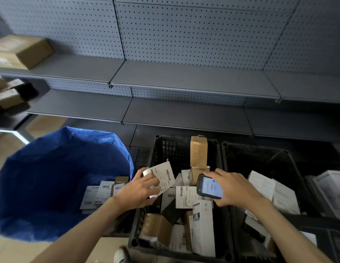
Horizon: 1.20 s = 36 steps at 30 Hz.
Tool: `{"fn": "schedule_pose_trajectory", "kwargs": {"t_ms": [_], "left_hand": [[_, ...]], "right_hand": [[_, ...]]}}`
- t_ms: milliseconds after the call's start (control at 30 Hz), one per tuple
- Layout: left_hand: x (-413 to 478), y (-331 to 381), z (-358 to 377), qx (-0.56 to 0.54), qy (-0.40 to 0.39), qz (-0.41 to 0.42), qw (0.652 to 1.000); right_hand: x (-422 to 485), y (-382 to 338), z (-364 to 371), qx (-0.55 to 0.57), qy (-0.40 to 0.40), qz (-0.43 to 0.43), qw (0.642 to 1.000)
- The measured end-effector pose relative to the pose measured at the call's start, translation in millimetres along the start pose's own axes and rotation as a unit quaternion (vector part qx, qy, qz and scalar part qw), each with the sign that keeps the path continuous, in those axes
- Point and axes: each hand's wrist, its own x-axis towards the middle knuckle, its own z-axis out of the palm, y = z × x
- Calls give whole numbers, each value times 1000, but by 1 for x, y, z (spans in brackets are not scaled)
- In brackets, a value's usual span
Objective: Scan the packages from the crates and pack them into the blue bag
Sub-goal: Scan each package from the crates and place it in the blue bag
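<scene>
Head view showed the left hand (138,188) with its fingers curled round a flat white package (163,177), thumb on one side and fingertips pressed on the labelled face, so the barcoded label tilted up and away from the palm. Just right of that grip, the right hand (235,188) was closed on a dark handheld scanner (209,186), fingers wrapped over its far edge and its lit screen facing up; the scanner's tip sat near the held package but apart from it. Both grips hung over the black crate (165,149), whose other packages lay jumbled beneath the hands, with a tall brown box (198,152) standing upright beyond the scanner. Left of the left hand stood the open blue bag (51,177), several labelled parcels (100,192) already lying inside it. A second black crate (260,154) sat under and beyond the right wrist, holding more white packages. Grey shelves (184,78) rose behind.
</scene>
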Motion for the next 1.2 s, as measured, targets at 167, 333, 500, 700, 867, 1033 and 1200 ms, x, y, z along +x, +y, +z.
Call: {"fn": "schedule_pose_trajectory", "kwargs": {"t_ms": [167, 333, 500, 700, 867, 1033, 1200], "left_hand": [[-3, -1, -7, 10, 10, 7, 1000], [-12, -12, -12, 3, 24, 19, 1000], [-35, -22, -14, -15, 44, -12, 999], [-81, -47, -15, -50, 125, -79, 988], [-137, -87, -22, -76, 174, -135, 972], [-209, -130, -11, -94, 184, -219, 954], [-272, -168, 29, -112, 164, -322, 926]], "right_hand": [[5, -4, -2, -20, 8, -9, 1000], [12, -13, -6, -52, 2, -10, 999], [31, -27, -9, -66, -20, -7, 998], [67, -70, -13, -53, -23, -2, 998], [116, -131, -15, -30, -19, -14, 999], [173, -199, -7, -5, -6, -16, 1000], [224, -267, 15, 60, -8, -3, 998]]}}
